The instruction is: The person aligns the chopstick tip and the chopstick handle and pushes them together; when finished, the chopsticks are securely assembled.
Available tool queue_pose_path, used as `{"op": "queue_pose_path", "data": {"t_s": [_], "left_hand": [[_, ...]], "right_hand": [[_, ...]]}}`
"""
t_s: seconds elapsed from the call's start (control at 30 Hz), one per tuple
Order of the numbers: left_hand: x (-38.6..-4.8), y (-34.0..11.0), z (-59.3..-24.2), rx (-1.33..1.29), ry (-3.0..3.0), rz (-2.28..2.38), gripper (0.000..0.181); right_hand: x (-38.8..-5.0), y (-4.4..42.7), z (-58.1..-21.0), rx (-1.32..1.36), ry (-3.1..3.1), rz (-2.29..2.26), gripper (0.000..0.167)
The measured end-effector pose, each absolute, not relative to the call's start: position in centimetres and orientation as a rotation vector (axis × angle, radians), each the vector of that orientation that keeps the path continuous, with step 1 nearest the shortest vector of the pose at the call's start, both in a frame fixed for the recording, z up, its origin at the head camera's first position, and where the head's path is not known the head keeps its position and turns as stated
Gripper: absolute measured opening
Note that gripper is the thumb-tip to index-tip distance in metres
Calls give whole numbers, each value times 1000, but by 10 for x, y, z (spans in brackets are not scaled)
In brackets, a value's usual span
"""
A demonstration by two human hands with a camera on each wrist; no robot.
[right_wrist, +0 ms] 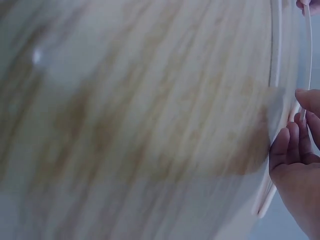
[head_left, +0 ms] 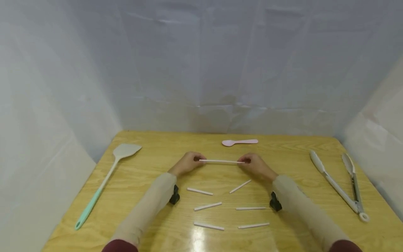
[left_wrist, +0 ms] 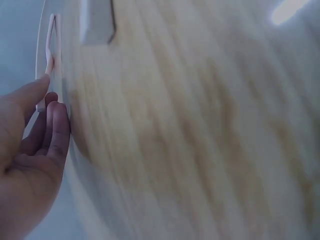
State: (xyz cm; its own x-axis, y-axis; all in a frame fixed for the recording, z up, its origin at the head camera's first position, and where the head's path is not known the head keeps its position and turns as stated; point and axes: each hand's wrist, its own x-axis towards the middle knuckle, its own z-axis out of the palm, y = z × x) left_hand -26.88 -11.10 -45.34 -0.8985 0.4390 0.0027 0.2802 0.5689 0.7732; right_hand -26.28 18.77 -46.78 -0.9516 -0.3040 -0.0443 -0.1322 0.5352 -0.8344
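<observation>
A thin white stick is held level between both hands, over the far middle of the table. My left hand pinches its left end between thumb and fingers. At the other end, my right hand pinches it the same way. In the right wrist view the stick runs up from the right hand toward the other hand's fingertips. The left wrist view shows the left hand with thumb and fingers together at the stick's end. Just beyond the hands lies a pink spoon.
Shorter white sticks lie in two loose columns nearer me, among them one at the left and one at the right. A spatula with a green handle rests on the left. Spread tongs lie on the right. Pale sheeting surrounds the table.
</observation>
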Motion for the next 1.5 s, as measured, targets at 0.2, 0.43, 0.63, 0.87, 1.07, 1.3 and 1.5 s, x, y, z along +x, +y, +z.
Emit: {"op": "queue_pose_path", "data": {"t_s": [0.2,0.43,0.63,0.87,1.07,1.3,1.5], "left_hand": [[-273,-113,-456,610,2635,1203,18],[-277,-111,-456,594,2662,1151,17],[-276,-109,-450,563,2659,1126,17],[-274,-109,-449,553,2659,1112,17],[-274,-108,-449,519,2648,1110,18],[-273,-109,-451,534,2660,1096,19],[-273,-109,-451,527,2660,1099,19]], "right_hand": [[-265,186,-474,-397,2613,-1368,16],[-269,184,-476,-416,2618,-1362,14],[-271,186,-474,-470,2660,-1309,15],[-272,186,-475,-466,2713,-1269,16],[-273,186,-478,-466,2738,-1267,15],[-273,187,-478,-501,2751,-1251,15],[-272,187,-478,-504,2760,-1238,14]]}}
